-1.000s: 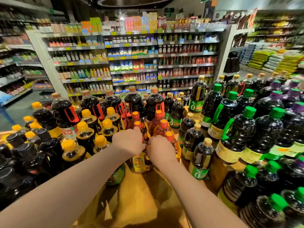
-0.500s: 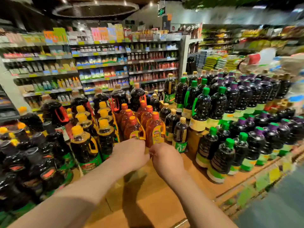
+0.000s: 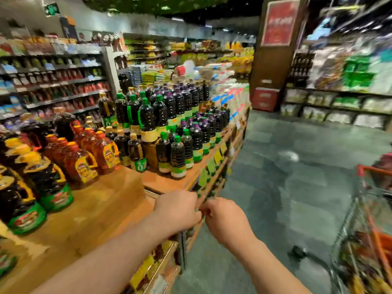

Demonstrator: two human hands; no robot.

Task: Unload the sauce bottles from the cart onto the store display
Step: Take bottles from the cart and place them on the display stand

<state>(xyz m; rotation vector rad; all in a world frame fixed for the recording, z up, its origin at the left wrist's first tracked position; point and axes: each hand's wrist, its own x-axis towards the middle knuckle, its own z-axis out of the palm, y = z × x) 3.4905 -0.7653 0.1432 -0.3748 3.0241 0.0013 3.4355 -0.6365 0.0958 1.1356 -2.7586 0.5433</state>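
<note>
Red-orange sauce bottles (image 3: 104,153) with yellow labels stand in rows on the wooden store display (image 3: 101,200). My left hand (image 3: 177,209) and my right hand (image 3: 224,219) hover side by side over the display's front corner, away from the bottles. Their fingers are loosely curled and hold nothing. At the right edge stands the cart (image 3: 370,225), a wire basket with an orange frame, its load too blurred to make out.
Dark bottles with green and purple caps (image 3: 178,155) fill the display's right part; yellow-capped dark bottles (image 3: 42,177) stand at the left. Stocked shelves (image 3: 53,81) run behind. A grey aisle floor (image 3: 286,166) lies between display and cart, with a brown pillar (image 3: 275,49) beyond.
Both hands have let go of the red-orange bottle and drawn back to the display's front corner. My view has swung right, bringing the aisle and the cart into sight.
</note>
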